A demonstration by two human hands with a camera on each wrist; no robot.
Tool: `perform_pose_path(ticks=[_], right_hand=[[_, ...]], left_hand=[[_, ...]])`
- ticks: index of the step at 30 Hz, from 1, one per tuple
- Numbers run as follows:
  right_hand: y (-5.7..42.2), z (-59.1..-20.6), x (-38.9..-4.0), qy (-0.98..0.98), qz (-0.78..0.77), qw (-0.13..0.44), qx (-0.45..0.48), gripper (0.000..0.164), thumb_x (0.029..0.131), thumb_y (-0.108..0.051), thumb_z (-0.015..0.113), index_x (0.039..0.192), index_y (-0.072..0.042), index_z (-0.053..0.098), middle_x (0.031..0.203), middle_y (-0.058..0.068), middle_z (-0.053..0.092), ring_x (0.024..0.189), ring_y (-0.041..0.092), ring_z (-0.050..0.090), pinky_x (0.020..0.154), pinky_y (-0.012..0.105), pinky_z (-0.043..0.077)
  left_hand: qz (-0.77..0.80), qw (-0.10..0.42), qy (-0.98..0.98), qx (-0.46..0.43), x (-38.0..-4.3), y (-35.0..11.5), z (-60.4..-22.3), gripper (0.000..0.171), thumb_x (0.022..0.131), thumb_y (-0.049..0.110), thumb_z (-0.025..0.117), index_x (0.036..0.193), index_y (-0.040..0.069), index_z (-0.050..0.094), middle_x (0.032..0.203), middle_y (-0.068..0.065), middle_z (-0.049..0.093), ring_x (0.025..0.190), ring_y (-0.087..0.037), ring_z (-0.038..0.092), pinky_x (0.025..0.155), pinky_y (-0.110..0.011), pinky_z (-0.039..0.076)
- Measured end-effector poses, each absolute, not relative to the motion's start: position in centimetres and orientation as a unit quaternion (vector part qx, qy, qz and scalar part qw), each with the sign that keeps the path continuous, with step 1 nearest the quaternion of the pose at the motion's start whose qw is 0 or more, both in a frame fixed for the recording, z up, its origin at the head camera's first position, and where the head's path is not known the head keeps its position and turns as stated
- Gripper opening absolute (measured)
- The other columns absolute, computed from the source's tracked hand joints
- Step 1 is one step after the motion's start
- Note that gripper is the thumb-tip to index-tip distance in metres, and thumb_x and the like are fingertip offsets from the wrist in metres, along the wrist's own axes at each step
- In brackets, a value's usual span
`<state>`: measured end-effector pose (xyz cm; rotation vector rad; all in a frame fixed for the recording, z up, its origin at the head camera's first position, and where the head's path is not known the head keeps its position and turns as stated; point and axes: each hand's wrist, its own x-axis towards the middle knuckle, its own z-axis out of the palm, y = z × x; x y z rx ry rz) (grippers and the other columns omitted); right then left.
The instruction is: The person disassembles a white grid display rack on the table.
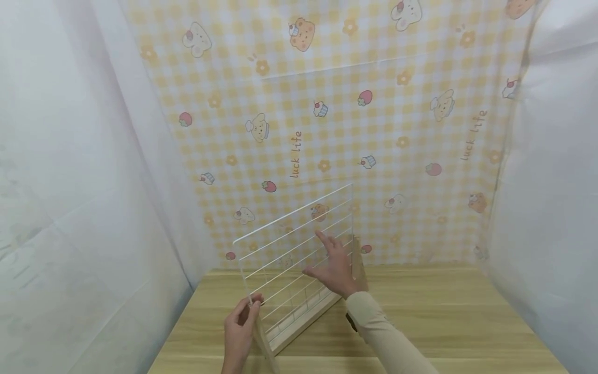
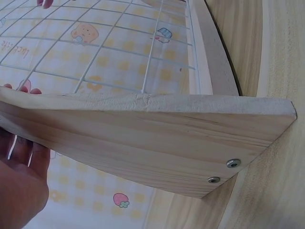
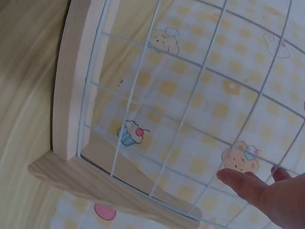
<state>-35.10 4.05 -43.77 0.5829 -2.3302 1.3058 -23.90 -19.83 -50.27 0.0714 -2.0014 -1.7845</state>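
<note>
Nearest the head camera, at the bottom edge right of centre, a beige sleeve (image 1: 388, 332) leads up to the wire-grid rack (image 1: 280, 279), which stands in the lower middle of the frame on a wood-grain table (image 1: 434, 317). It looks light and stiff; the thin white wires could probably bend, so the thick wooden side panels seem the better hold. The left hand (image 1: 240, 327) grips the left side panel (image 2: 143, 129) near its upper end, fingers curled round its edge. The right hand (image 1: 336, 267) holds nothing, its fingers spread before the mesh; whether it touches the wires I cannot tell.

The left wrist view alone shows two bolts (image 2: 233, 163), lower right, in that panel's outer face. The right wrist view shows, lower left, the corner where the base bar (image 3: 71, 81) meets the right side panel (image 3: 95, 183). Only the head view takes in the white curtains (image 1: 70, 182) at both sides of the frame, flanking the yellow checked backdrop (image 1: 374, 130).
</note>
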Motion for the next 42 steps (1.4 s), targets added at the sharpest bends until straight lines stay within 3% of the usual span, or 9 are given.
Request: perform_pose_path(ticks=[10, 16, 19, 27, 33, 42], right_hand=[[2.2, -45.4, -35.5, -0.819, 0.500, 0.226, 0.167, 0.100, 0.074, -0.031, 0.090, 0.155, -0.030, 0.031, 0.153, 0.024, 0.028, 0.133, 0.053, 0.044, 0.087, 0.064, 0.056], [1.5, -45.7, -35.8, -0.825, 0.483, 0.252, 0.148, 0.097, 0.076, -0.035, 0.088, 0.154, -0.030, 0.031, 0.150, 0.020, 0.030, 0.127, 0.045, 0.050, 0.073, 0.040, 0.058], [1.3, -45.8, -35.9, -0.826, 0.469, 0.277, 0.145, 0.096, 0.076, -0.034, 0.088, 0.154, -0.029, 0.032, 0.147, 0.023, 0.033, 0.120, 0.043, 0.054, 0.067, 0.035, 0.056], [1.1, -46.3, -36.0, -0.826, 0.428, 0.324, 0.173, 0.088, 0.081, -0.031, 0.085, 0.153, -0.022, 0.036, 0.147, 0.033, 0.033, 0.112, 0.048, 0.060, 0.084, 0.054, 0.061], [0.9, -46.5, -36.3, -0.821, 0.420, 0.341, 0.182, 0.087, 0.082, -0.034, 0.083, 0.153, -0.019, 0.036, 0.146, 0.033, 0.033, 0.115, 0.050, 0.058, 0.078, 0.055, 0.061], [0.9, -47.2, -36.8, -0.802, 0.443, 0.349, 0.197, 0.088, 0.079, -0.025, 0.084, 0.153, -0.018, 0.037, 0.147, 0.034, 0.031, 0.129, 0.055, 0.044, 0.095, 0.060, 0.053]], left_hand=[[-0.643, 0.221, -0.732, 0.035, -24.0, -19.7, -50.4, 0.023, 0.099, 0.025, 0.065, 0.117, 0.011, 0.071, 0.113, 0.000, 0.074, 0.103, 0.000, 0.068, 0.092, -0.011, 0.052], [-0.645, 0.228, -0.729, 0.040, -24.0, -19.6, -50.4, 0.022, 0.099, 0.024, 0.064, 0.115, 0.010, 0.071, 0.110, 0.005, 0.074, 0.103, 0.001, 0.068, 0.091, -0.011, 0.052], [-0.648, 0.233, -0.724, 0.035, -24.1, -19.5, -50.5, 0.022, 0.099, 0.023, 0.065, 0.116, 0.009, 0.071, 0.110, 0.005, 0.074, 0.102, 0.000, 0.068, 0.091, -0.011, 0.053], [-0.642, 0.246, -0.726, 0.033, -24.1, -19.6, -50.7, 0.024, 0.100, 0.021, 0.064, 0.118, 0.006, 0.070, 0.112, -0.003, 0.074, 0.100, 0.000, 0.068, 0.090, -0.010, 0.052], [-0.645, 0.247, -0.723, 0.035, -24.1, -19.9, -50.5, 0.022, 0.099, 0.020, 0.065, 0.116, 0.008, 0.071, 0.108, 0.005, 0.074, 0.100, -0.001, 0.068, 0.091, -0.011, 0.053], [-0.645, 0.255, -0.720, 0.029, -24.1, -19.6, -50.6, 0.022, 0.098, 0.018, 0.066, 0.115, 0.005, 0.070, 0.105, 0.007, 0.074, 0.097, -0.002, 0.069, 0.087, -0.013, 0.054]])
